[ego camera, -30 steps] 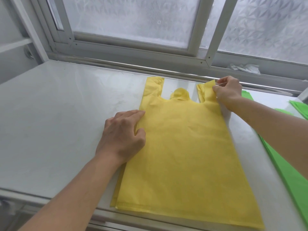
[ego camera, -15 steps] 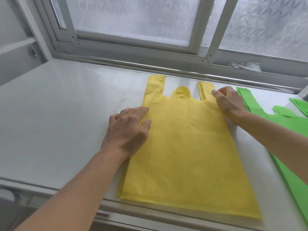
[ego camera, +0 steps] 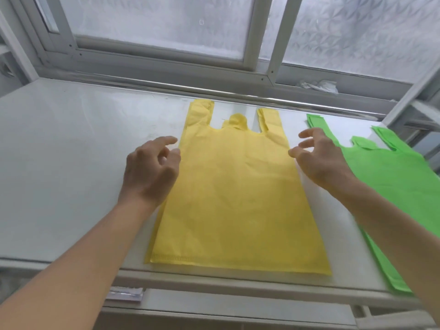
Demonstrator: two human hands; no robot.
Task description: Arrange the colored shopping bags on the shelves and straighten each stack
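Neither grip is holding anything: the left hand point(ego camera: 152, 170) and right hand point(ego camera: 319, 160) are hovering with fingers loosely spread, one at each side edge of a flat yellow non-woven shopping bag stack point(ego camera: 238, 198). It is lying on the pale grey shelf point(ego camera: 71, 163), handles pointing toward the frosted window point(ego camera: 166, 22). A green non-woven bag stack point(ego camera: 392, 186) is lying just beside it, to the right.

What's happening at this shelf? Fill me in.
A person is arranging colored shopping bags on a white shelf below a window. A yellow stack lies flat in the middle, a green stack to its right. Both hands are open and empty: the left hand sits at the yellow stack's left edge, the right hand between the two stacks.
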